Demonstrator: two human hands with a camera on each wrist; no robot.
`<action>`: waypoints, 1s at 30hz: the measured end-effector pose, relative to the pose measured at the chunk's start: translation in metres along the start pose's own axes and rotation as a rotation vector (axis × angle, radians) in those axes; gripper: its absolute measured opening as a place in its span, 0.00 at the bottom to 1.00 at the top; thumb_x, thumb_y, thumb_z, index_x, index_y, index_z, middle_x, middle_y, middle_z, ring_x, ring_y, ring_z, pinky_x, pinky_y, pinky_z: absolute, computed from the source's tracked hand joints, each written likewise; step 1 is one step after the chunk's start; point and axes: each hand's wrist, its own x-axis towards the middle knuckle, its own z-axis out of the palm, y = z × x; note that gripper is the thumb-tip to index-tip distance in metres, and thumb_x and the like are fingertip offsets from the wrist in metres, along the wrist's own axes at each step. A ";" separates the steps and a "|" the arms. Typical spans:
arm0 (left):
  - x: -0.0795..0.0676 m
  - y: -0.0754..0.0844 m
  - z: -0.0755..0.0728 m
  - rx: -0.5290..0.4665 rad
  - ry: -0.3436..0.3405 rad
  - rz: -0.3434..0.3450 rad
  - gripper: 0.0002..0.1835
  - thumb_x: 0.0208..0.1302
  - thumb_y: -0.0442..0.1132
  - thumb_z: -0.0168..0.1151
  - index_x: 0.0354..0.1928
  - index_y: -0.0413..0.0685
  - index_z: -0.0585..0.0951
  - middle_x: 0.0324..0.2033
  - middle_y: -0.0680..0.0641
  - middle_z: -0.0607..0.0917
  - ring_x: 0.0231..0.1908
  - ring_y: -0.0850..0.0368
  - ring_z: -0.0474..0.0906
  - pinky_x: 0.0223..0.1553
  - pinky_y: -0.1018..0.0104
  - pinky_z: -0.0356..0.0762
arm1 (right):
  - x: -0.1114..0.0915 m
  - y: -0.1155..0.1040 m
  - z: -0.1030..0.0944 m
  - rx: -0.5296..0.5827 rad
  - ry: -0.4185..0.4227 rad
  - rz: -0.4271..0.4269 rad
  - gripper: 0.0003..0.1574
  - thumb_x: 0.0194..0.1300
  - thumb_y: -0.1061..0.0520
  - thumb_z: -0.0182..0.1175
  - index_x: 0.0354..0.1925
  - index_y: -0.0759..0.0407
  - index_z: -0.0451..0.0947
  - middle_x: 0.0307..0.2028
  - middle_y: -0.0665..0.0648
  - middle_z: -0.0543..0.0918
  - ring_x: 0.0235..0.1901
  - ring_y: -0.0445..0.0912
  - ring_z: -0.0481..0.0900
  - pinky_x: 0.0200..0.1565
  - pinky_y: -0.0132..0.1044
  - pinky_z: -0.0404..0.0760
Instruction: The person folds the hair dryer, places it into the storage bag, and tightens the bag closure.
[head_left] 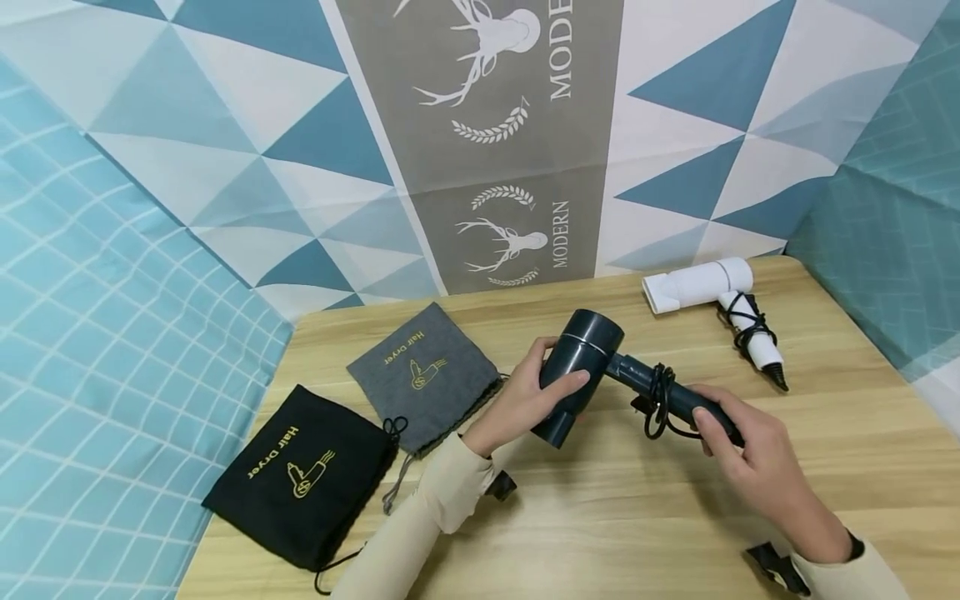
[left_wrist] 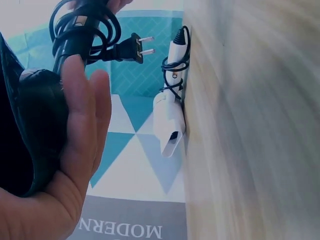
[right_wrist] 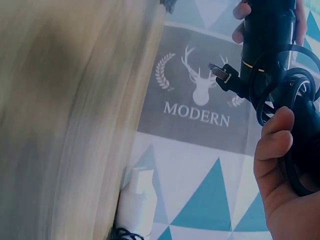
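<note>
A dark navy hair dryer is held up over the table by both hands. My left hand grips its barrel, thumb lying across the front and fingers round the far side. Around the lower handle curls my right hand. A black cord is coiled about the handle, and its two-pin plug sticks out beside it in the left wrist view. Behind, at the back right of the table, lies a white hair dryer with a black cord wrapped round its handle.
On the left of the wooden table lie a black drawstring pouch and a grey drawstring pouch, both printed "Hair Dryer". A patterned cloth wall rises behind the table, with blue tiled sheets at the sides.
</note>
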 end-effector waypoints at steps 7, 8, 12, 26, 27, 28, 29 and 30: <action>-0.031 -0.007 -0.009 -0.008 0.087 0.021 0.35 0.67 0.57 0.61 0.71 0.60 0.61 0.48 0.43 0.78 0.37 0.49 0.85 0.36 0.53 0.85 | -0.001 -0.016 0.016 0.024 -0.051 -0.028 0.20 0.68 0.70 0.54 0.57 0.62 0.77 0.22 0.42 0.74 0.22 0.33 0.69 0.26 0.25 0.67; -0.034 -0.009 -0.010 -0.011 0.099 0.021 0.34 0.67 0.57 0.60 0.71 0.60 0.61 0.49 0.43 0.78 0.37 0.49 0.85 0.36 0.53 0.85 | 0.000 -0.018 0.018 0.021 -0.057 -0.033 0.20 0.68 0.70 0.54 0.57 0.62 0.77 0.22 0.42 0.73 0.22 0.33 0.69 0.27 0.25 0.67; -0.046 -0.016 -0.013 -0.012 0.141 0.006 0.34 0.68 0.58 0.60 0.71 0.59 0.61 0.51 0.43 0.76 0.40 0.50 0.84 0.37 0.55 0.84 | -0.001 -0.027 0.025 -0.023 -0.084 -0.015 0.20 0.68 0.69 0.56 0.57 0.61 0.78 0.29 0.47 0.80 0.25 0.34 0.72 0.30 0.24 0.69; -0.108 -0.035 -0.038 -0.021 0.280 0.017 0.29 0.72 0.51 0.57 0.70 0.57 0.63 0.55 0.41 0.75 0.50 0.48 0.78 0.48 0.55 0.79 | -0.003 -0.066 0.058 -0.115 -0.151 -0.018 0.27 0.68 0.62 0.62 0.64 0.53 0.76 0.38 0.47 0.79 0.28 0.37 0.70 0.29 0.24 0.69; -0.110 -0.035 -0.038 -0.028 0.289 0.022 0.29 0.72 0.51 0.57 0.70 0.57 0.62 0.55 0.41 0.75 0.50 0.48 0.78 0.48 0.54 0.80 | -0.003 -0.068 0.058 -0.122 -0.152 -0.009 0.28 0.67 0.61 0.63 0.65 0.51 0.75 0.38 0.47 0.79 0.28 0.37 0.70 0.29 0.26 0.70; -0.112 -0.036 -0.038 -0.034 0.300 0.027 0.29 0.72 0.50 0.57 0.71 0.57 0.62 0.54 0.41 0.75 0.50 0.48 0.78 0.48 0.54 0.80 | -0.003 -0.070 0.059 -0.134 -0.156 0.003 0.29 0.67 0.59 0.64 0.65 0.50 0.75 0.39 0.47 0.79 0.29 0.38 0.71 0.29 0.28 0.72; -0.113 -0.036 -0.038 -0.038 0.309 0.029 0.29 0.71 0.50 0.58 0.71 0.57 0.62 0.54 0.40 0.75 0.49 0.48 0.78 0.47 0.54 0.80 | -0.002 -0.071 0.059 -0.142 -0.165 0.009 0.30 0.66 0.58 0.66 0.66 0.49 0.74 0.42 0.48 0.80 0.30 0.38 0.73 0.30 0.31 0.75; -0.115 -0.036 -0.038 -0.040 0.316 0.031 0.30 0.71 0.49 0.58 0.71 0.57 0.62 0.54 0.40 0.75 0.49 0.48 0.78 0.47 0.54 0.80 | -0.002 -0.072 0.060 -0.154 -0.178 0.008 0.32 0.65 0.57 0.67 0.66 0.50 0.73 0.43 0.50 0.81 0.32 0.40 0.75 0.31 0.34 0.77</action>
